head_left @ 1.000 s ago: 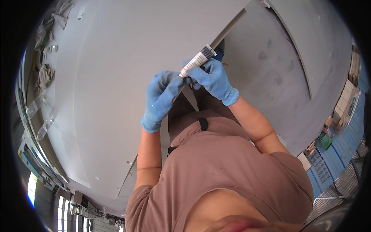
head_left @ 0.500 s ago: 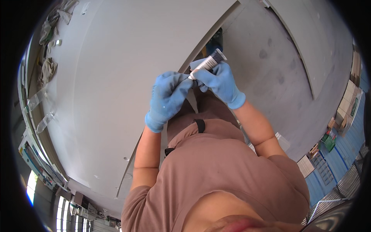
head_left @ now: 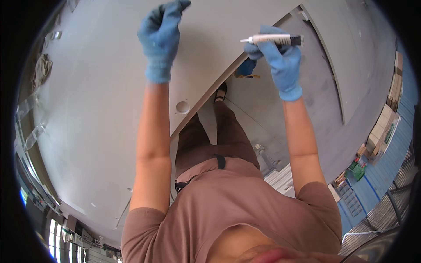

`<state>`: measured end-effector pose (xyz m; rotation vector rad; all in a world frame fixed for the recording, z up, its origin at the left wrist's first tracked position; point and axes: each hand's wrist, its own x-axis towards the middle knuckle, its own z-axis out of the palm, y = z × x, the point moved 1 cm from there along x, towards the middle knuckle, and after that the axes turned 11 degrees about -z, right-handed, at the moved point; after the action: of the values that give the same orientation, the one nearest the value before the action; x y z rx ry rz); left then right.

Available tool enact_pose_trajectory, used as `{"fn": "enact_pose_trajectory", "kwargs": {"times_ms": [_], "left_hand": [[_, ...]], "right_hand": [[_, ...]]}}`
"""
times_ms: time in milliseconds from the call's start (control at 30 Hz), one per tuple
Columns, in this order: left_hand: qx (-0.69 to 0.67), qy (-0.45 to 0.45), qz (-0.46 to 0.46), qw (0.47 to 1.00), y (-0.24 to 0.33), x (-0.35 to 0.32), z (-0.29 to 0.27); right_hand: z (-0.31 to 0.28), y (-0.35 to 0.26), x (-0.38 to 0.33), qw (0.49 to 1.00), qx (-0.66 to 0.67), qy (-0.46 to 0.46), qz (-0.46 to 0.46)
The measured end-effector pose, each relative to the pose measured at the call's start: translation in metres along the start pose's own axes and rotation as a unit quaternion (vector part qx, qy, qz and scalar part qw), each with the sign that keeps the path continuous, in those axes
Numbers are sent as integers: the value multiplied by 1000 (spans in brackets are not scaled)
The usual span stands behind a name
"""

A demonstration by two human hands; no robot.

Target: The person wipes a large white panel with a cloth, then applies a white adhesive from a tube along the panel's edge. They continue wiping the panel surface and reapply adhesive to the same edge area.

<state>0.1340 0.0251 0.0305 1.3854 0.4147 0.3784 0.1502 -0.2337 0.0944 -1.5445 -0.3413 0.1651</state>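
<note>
In my right hand, in a blue work glove, is a small white squeeze tube with a dark end. The tube lies almost level, its thin white nozzle pointing left. Over the large pale grey panel hovers my left hand, gloved the same way. Its fingers are drawn together, with a dark tip at the far end; whether that is glove or a small thing pinched there, I cannot make out. The two hands are well apart.
The panel's straight edge runs diagonally before my legs, with a round recess near it. Another grey panel stands at the right. Crumpled cloth and clear bottles line the far left. Cardboard boxes sit at the right rim.
My hands were together at the tube's nozzle; now they have parted. The left moved away, far and to the left; the right moved right with the tube, which turned level.
</note>
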Motion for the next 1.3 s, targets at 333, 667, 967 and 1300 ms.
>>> {"fn": "enact_pose_trajectory", "kwargs": {"times_ms": [333,667,967,1300], "left_hand": [[-388,145,-34,910,-31,49,-6],[-81,292,59,951,-22,53,-7],[-149,288,35,945,-30,58,-13],[-161,287,40,944,-38,59,-13]], "right_hand": [[-15,87,45,973,-49,-184,-129],[-18,98,45,970,-101,-184,-121],[-11,95,46,952,-146,-191,-187],[-6,94,49,957,-111,-188,-189]]}}
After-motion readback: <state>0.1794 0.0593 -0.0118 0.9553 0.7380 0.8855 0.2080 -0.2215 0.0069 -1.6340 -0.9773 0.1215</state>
